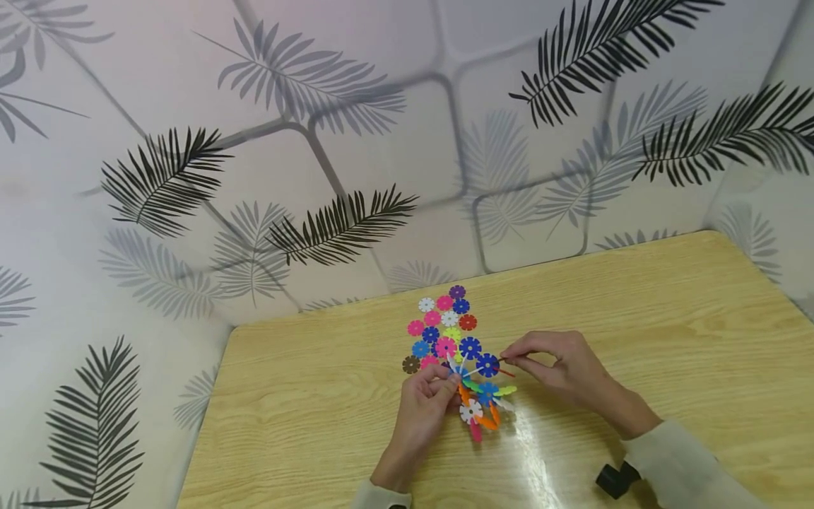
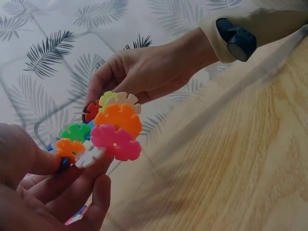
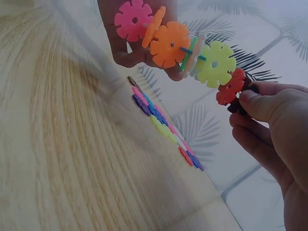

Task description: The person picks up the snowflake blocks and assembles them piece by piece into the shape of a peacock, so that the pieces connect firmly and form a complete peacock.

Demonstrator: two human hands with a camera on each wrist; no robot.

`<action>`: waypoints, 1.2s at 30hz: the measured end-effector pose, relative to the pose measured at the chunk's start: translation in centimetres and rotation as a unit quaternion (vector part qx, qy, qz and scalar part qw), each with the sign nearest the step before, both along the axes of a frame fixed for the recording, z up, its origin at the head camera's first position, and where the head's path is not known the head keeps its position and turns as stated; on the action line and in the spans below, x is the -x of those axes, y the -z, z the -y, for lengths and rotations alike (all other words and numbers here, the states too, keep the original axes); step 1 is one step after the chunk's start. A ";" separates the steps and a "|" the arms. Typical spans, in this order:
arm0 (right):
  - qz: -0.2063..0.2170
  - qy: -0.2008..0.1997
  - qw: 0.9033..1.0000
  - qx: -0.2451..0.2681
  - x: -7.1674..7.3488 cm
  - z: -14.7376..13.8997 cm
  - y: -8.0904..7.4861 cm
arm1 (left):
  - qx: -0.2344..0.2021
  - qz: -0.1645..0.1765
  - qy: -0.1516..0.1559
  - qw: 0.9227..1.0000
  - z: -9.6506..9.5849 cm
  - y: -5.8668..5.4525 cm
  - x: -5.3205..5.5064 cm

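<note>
My left hand [image 1: 422,399] grips a cluster of interlocked notched plastic discs [image 1: 487,394], holding it above the table. Blue, white, orange, green, yellow and pink discs stick out of the cluster at different angles. At its right side, my right hand [image 1: 566,364] pinches a dark disc [image 3: 237,108] between thumb and fingers. This dark disc sits right against a red disc [image 3: 231,86] at the cluster's end, beside a yellow-green disc [image 3: 215,64]. In the left wrist view a pink disc [image 2: 115,142] and an orange disc [image 2: 118,120] face the camera.
Loose notched discs [image 1: 432,318] in pink, white, blue, purple, red, yellow and brown lie in a group on the wooden table [image 1: 305,410] behind the hands. A wall [image 1: 394,162] with a leaf pattern rises along the table's back edge.
</note>
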State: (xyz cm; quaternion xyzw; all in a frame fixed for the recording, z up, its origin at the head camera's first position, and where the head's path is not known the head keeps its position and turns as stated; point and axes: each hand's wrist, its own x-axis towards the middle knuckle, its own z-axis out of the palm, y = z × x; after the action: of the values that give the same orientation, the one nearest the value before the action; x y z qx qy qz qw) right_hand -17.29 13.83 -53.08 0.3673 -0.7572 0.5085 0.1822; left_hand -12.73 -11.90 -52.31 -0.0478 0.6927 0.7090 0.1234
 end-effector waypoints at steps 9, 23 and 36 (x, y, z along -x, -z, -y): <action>-0.070 -0.008 0.997 -0.038 0.4 -0.2 0.5 | 0.004 -0.004 0.007 1.000 -0.1 0.0 -0.1; -0.037 0.000 0.999 -0.028 0.0 0.0 -0.1 | 0.024 -0.006 0.007 1.000 0.3 -0.4 0.1; -0.031 -0.014 0.999 -0.026 0.3 0.0 -0.1 | 0.032 -0.007 0.018 0.999 0.4 -0.4 0.1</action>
State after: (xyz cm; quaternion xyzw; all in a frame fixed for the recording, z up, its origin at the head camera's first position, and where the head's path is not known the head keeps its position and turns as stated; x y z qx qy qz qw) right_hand -17.55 13.86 -53.00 0.3979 -0.7589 0.4797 0.1889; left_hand -12.85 -12.34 -51.95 -0.0344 0.7169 0.6842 0.1296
